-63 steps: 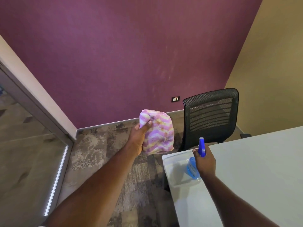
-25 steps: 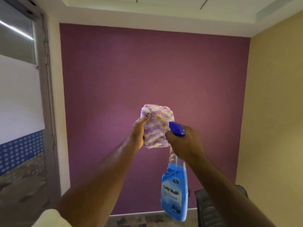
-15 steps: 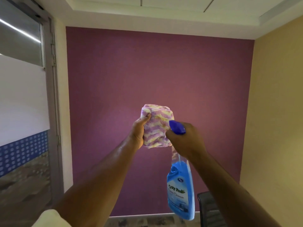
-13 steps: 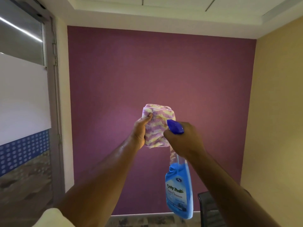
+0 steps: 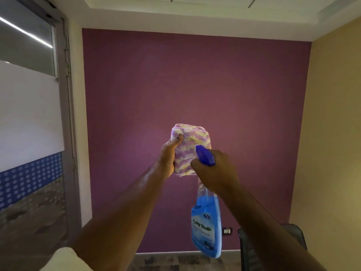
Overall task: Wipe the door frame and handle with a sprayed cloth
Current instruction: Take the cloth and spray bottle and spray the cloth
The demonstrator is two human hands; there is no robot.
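Up at chest height, the left hand (image 5: 168,159) grips a folded purple-and-yellow cloth (image 5: 190,149), while the right hand (image 5: 215,174), just beside it, clasps a blue spray bottle (image 5: 207,226) whose nozzle touches the cloth.

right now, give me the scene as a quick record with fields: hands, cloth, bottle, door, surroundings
left hand: left hand grips the folded cloth, held up at chest height
right hand: right hand holds the spray bottle by its neck
nozzle: blue trigger head points at the cloth, close to it
door frame: grey door frame at left, not touched
surroundings: purple wall; black chair at lower right
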